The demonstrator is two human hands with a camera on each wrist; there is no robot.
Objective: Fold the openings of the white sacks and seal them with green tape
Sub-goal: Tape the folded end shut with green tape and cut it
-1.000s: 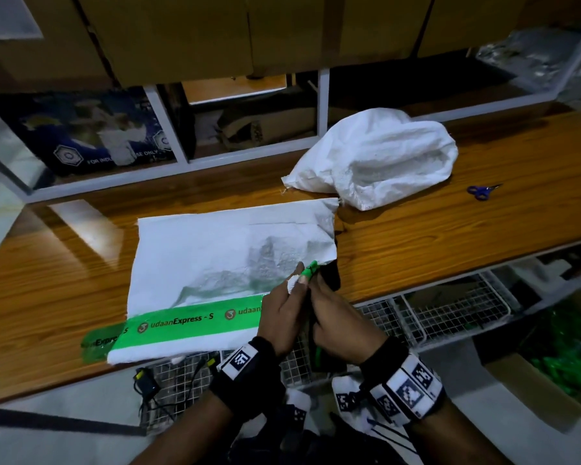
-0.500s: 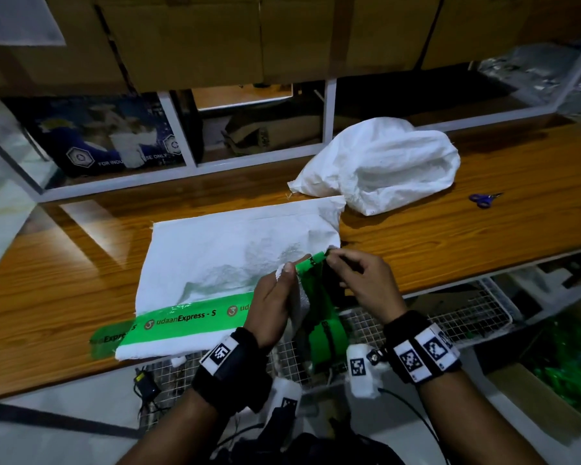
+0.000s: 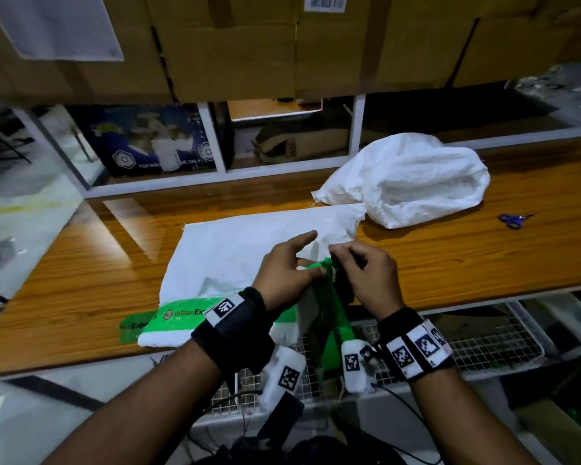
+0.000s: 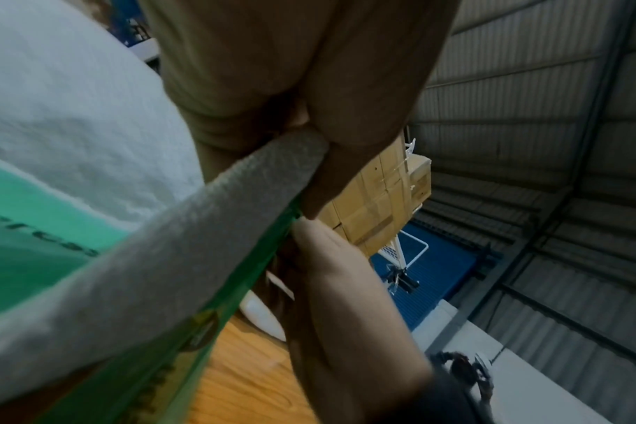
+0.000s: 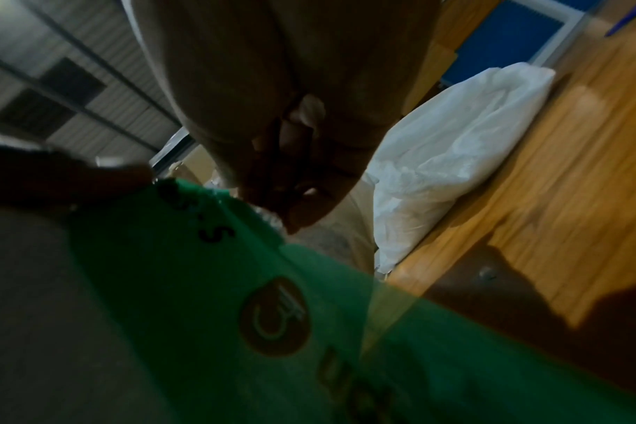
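The wooden table (image 3: 81,280) carries a flat white woven sack (image 3: 242,253) overhanging its near edge, sealed there with green printed tape (image 3: 182,313), where the left hand (image 3: 282,273) pinches the sack's right corner in its grip and the right hand (image 3: 366,276) pinches the tape's end, bare tabletop lying left.

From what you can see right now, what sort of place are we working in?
Probably a warehouse packing station. Cardboard boxes are stacked behind a wooden bench, white sacks lie on it, one already bearing branded green tape, and the left wrist view shows a corrugated metal roof.
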